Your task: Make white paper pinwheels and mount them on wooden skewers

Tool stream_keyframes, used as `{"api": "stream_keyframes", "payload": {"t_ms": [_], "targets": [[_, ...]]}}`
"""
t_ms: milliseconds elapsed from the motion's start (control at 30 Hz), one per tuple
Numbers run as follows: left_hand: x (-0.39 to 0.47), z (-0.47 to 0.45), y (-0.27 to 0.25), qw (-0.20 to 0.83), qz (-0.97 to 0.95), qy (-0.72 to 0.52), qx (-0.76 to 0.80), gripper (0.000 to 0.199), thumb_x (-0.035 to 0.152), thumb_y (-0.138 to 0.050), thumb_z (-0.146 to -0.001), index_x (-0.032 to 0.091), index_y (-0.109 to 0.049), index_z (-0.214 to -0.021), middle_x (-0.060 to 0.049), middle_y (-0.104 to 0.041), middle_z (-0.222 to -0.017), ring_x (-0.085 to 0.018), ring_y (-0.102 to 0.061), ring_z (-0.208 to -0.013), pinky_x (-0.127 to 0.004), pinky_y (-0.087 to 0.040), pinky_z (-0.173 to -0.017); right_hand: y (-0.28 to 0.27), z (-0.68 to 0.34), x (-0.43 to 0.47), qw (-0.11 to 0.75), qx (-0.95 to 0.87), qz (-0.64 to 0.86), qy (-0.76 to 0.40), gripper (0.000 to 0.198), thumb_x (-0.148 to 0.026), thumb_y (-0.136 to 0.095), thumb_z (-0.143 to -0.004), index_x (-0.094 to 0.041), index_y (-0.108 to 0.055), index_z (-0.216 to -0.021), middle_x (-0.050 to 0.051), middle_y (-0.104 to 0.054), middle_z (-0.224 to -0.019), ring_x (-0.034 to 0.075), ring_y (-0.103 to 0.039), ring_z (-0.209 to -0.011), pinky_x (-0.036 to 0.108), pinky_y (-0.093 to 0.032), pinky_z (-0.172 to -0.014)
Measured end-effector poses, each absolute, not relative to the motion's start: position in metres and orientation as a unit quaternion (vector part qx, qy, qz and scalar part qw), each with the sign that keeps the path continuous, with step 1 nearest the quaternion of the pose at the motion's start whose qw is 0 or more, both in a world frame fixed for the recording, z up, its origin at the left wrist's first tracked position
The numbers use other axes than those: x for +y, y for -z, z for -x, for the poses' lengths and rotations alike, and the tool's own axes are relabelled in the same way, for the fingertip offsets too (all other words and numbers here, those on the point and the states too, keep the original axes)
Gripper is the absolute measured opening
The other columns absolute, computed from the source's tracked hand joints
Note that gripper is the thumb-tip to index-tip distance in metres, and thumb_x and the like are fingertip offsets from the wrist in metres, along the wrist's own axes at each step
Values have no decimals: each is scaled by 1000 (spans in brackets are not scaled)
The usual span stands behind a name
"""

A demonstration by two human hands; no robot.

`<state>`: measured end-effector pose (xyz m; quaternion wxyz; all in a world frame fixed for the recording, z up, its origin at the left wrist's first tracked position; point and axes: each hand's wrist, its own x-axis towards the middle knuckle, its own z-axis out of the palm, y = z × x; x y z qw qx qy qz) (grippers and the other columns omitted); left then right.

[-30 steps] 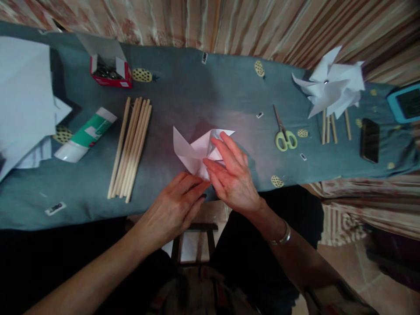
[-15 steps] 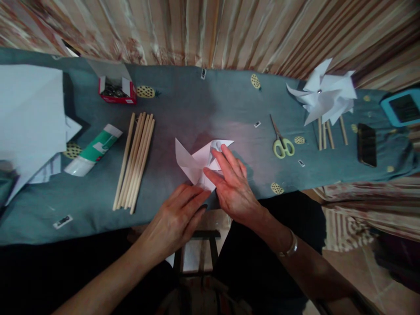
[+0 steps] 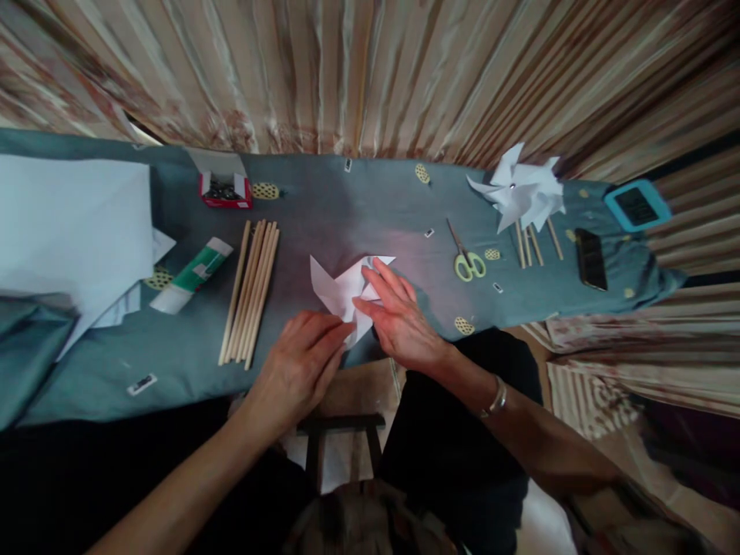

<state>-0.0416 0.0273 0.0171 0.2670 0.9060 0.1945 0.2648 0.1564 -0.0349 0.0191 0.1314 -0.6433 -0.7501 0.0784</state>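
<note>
A folded white paper pinwheel (image 3: 343, 291) lies mid-view, its three-o'clock side partly hidden under the bare right hand (image 3: 403, 320), fingers spread; the bare left hand (image 3: 301, 356), fingers bunched, touches its six-o'clock edge. I cannot tell whether either grips.

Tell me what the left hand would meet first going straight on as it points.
The folded white paper: the fingertips of the left hand look to be at its near edge. Beyond, roughly in line, is the right hand, though depth is hard to judge.
</note>
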Motion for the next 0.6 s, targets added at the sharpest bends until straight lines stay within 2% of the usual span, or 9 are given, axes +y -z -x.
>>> {"api": "stream_keyframes", "payload": {"t_ms": [167, 300, 467, 600], "targets": [[25, 33, -10, 213, -934, -223, 180, 34, 14, -46, -92, 12, -54, -125, -14, -62, -124, -27, -51, -110, -42, -45, -86, -18, -161, -33, 149, -750, 639, -84, 37, -11, -42, -91, -20, -67, -116, 11, -37, -152, 28, -16, -147, 55, -29, -110], [25, 26, -4, 191, -943, -208, 179, 37, 10, -46, -90, 10, -54, -126, -14, -66, -121, -28, -52, -111, -43, -41, -88, -14, -159, -36, 165, -733, 655, -82, 37, -13, -43, -92, -23, -67, -118, 9, -37, -152, 27, -16, -147, 55, -29, -110], [27, 21, -2, 170, -947, -205, 182, 35, 14, -43, -93, 15, -55, -125, -10, -69, -117, -27, -54, -110, -44, -35, -90, -14, -159, -35, 181, -731, 653, -78, 36, -16, -42, -93, -22, -68, -117, 11, -40, -151, 27, -17, -147, 55, -29, -111], [27, 20, -6, 142, -954, -192, 183, 32, 13, -40, -95, 15, -56, -123, -9, -69, -117, -26, -54, -111, -43, -33, -92, -13, -158, -33, 196, -730, 650, -75, 34, -15, -42, -93, -21, -70, -112, 10, -43, -148, 26, -19, -146, 55, -30, -111]]}}
